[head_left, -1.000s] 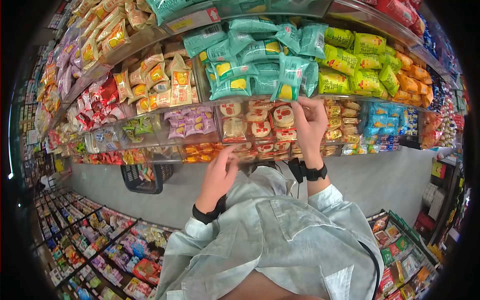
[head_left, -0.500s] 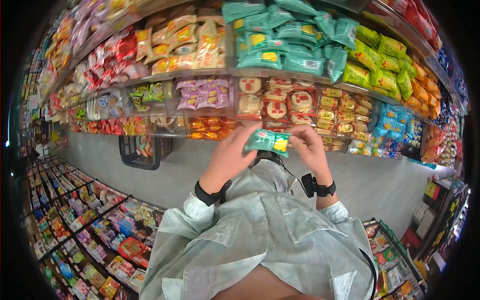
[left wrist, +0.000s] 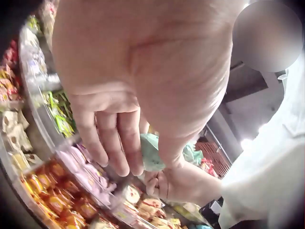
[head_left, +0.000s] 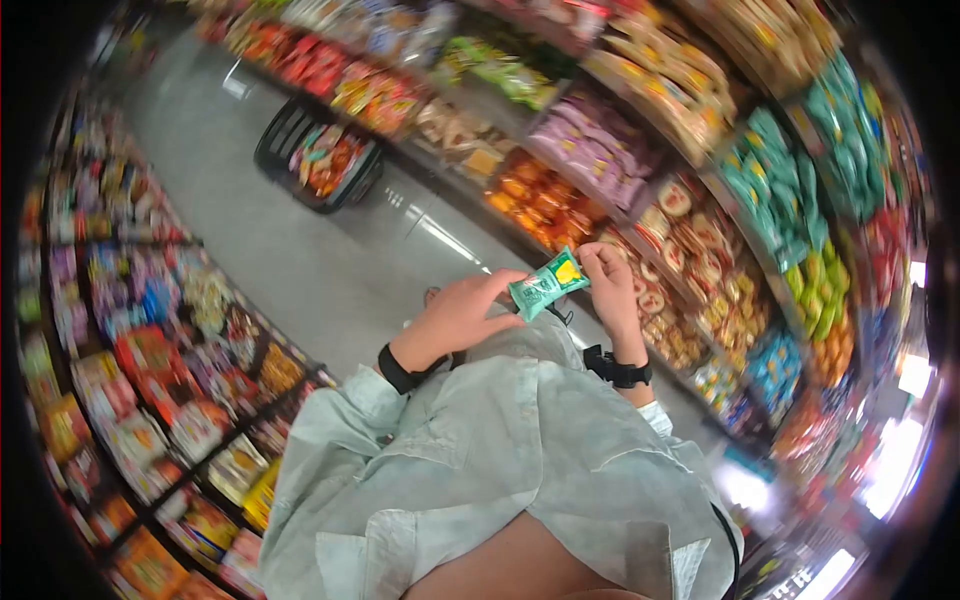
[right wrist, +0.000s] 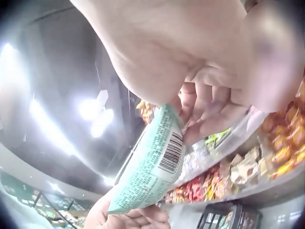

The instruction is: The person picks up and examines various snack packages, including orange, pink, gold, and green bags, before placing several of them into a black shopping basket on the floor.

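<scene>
A small teal snack packet (head_left: 548, 285) with a yellow picture at one end is held between both hands in front of the shirt. My left hand (head_left: 452, 318) pinches its left end between thumb and fingers. At the other end, the fingertips of my right hand (head_left: 612, 288) pinch the corner by the yellow picture. In the right wrist view the back of the packet (right wrist: 155, 157) shows small print and a barcode. The left wrist view shows part of the packet (left wrist: 151, 151) between the left thumb and fingers.
A black shopping basket (head_left: 366, 180) with several colourful packets in it stands on the grey floor (head_left: 215, 155), ahead to the left. Tiered snack bins run along the right, including purple packets (head_left: 592, 150) and teal packets (head_left: 765, 185). Another display of packaged goods (head_left: 165, 350) lies at left.
The right hand has drawn the teal packet away from the shelf, and the left hand has taken its other end. The head view has swung left, bringing the basket nearer the middle.
</scene>
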Available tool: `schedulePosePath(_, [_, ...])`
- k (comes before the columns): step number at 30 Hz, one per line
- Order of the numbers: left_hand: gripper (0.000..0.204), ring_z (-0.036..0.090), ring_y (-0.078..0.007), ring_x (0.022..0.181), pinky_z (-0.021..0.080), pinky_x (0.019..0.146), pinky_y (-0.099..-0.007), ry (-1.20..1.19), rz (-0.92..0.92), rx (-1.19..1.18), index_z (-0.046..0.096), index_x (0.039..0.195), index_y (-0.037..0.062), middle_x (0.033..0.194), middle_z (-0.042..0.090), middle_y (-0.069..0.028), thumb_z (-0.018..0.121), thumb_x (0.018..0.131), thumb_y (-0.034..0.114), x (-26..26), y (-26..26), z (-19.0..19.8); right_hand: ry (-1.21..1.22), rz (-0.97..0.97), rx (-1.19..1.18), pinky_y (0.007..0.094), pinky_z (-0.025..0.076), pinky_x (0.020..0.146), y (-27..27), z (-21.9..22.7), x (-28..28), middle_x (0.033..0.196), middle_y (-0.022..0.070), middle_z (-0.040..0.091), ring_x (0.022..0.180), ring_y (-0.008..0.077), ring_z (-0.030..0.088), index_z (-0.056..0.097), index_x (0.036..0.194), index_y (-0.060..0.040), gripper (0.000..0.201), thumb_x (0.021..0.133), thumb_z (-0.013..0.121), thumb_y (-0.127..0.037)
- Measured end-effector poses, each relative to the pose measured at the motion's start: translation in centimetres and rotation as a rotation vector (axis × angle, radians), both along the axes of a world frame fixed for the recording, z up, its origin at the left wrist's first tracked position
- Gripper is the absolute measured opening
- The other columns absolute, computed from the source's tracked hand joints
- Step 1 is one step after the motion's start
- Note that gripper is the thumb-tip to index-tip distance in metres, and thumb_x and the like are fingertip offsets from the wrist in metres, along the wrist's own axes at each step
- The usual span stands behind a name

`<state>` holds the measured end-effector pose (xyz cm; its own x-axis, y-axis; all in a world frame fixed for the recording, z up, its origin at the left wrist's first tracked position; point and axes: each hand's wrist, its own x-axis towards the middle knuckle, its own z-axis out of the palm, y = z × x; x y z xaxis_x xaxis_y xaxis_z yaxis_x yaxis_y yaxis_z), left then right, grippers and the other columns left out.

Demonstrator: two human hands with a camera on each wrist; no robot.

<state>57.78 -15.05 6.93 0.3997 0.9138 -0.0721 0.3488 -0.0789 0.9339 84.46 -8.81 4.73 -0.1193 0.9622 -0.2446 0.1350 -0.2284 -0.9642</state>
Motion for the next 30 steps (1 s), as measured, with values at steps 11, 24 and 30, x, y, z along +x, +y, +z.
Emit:
schedulePosePath(11, [0.047,0.071,-0.0236,0.081,0.052,0.075,-0.0369,-0.080,0.708,-0.020,0.068,0.124,0.0079,0.088,0.073,-0.0080,0.087,0.086,0.028,-15.1,-11.1,-0.7,-0.042,0.632,-0.177,0.0229,0.056,0.072,1.4,1.7,-22.8,0.098,0.0020,0.076,0.081,0.0073,0.069,0.074,0.115,-0.0009,0.039,0.114,0.055,-0.036])
schedulePosePath(24, [0.046,0.070,-0.0310,0.090,0.053,0.077,-0.0431,0.057,0.810,-0.168,0.056,0.100,0.0075,0.088,0.068,-0.0080,0.089,0.083,0.033,-22.8,-7.7,-1.2,-0.122,1.025,-0.051,0.0263,0.054,0.078,6.0,-1.0,-38.7,0.099,0.0008,0.072,0.089,0.0060,0.064,0.071,0.124,-0.0033,0.022,0.110,0.062,-0.017])
schedulePosePath(30, [0.045,0.068,-0.0310,0.084,0.054,0.074,-0.0411,0.245,0.828,-0.112,0.057,0.098,0.0066,0.089,0.068,-0.0099,0.092,0.082,0.031,-30.5,0.3,0.6,-0.178,1.054,-0.001,0.0298,0.055,0.077,14.0,0.7,-47.2,0.094,0.0067,0.075,0.082,0.0120,0.069,0.072,0.118,-0.0025,0.021,0.108,0.062,-0.019])
